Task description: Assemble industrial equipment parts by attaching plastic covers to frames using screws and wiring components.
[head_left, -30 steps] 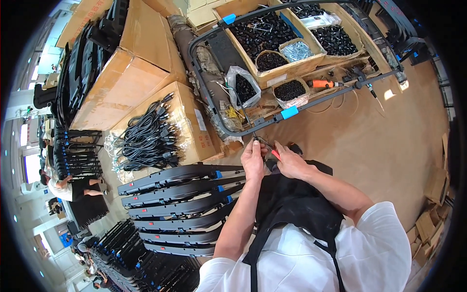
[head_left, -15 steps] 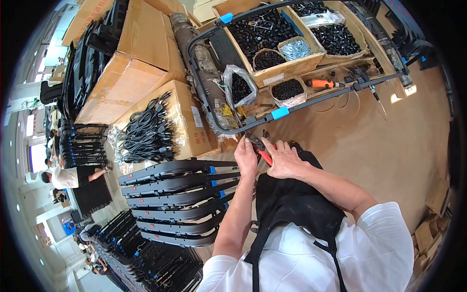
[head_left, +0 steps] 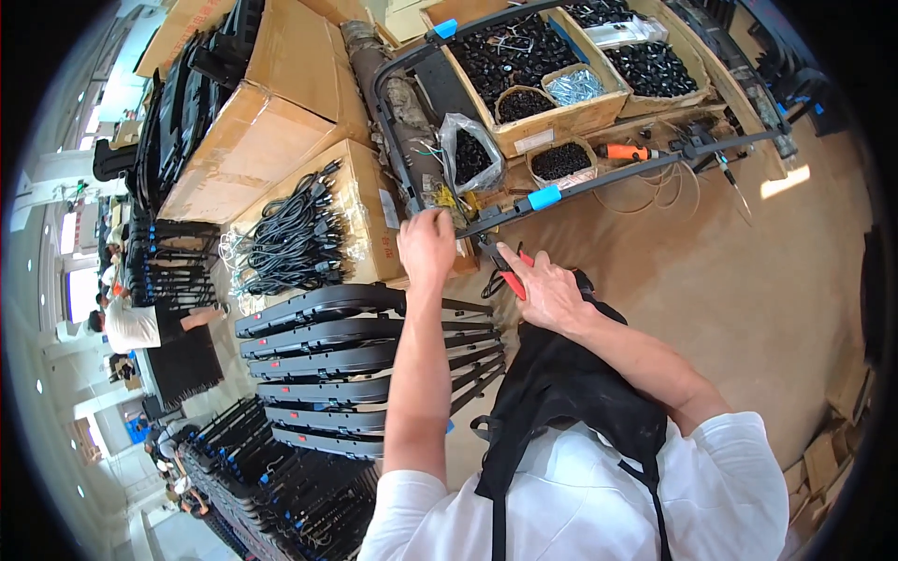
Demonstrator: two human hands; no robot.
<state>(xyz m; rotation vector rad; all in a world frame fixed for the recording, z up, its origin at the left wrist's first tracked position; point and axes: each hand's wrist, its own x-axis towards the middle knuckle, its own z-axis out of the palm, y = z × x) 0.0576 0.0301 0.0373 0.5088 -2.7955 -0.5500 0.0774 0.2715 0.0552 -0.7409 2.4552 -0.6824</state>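
A black tubular metal frame [head_left: 636, 174] with blue tape bands lies across the workbench before me. My left hand [head_left: 428, 248] is closed at its near left corner, fingers curled over the tube; the hand hides that corner. In my right hand [head_left: 552, 294] are red-handled pliers [head_left: 513, 280], their dark jaws up against the frame's near bar. The handles stand a little apart. Whether the jaws grip anything is too small to tell. A thin black loop [head_left: 490, 284] shows beside the pliers.
Wooden bins of black parts [head_left: 500, 64] stand behind the frame, with a clear bag [head_left: 470, 154] and an orange-bodied tool [head_left: 629, 151]. At left, a carton carries bundled black cables [head_left: 295, 234]. Stacked black frames [head_left: 323, 360] stand by my left arm. Other people are far left.
My left hand has left the pliers' tip and moved left and up onto the frame's corner. The right hand still holds the pliers, slightly shifted. My view has moved a little.
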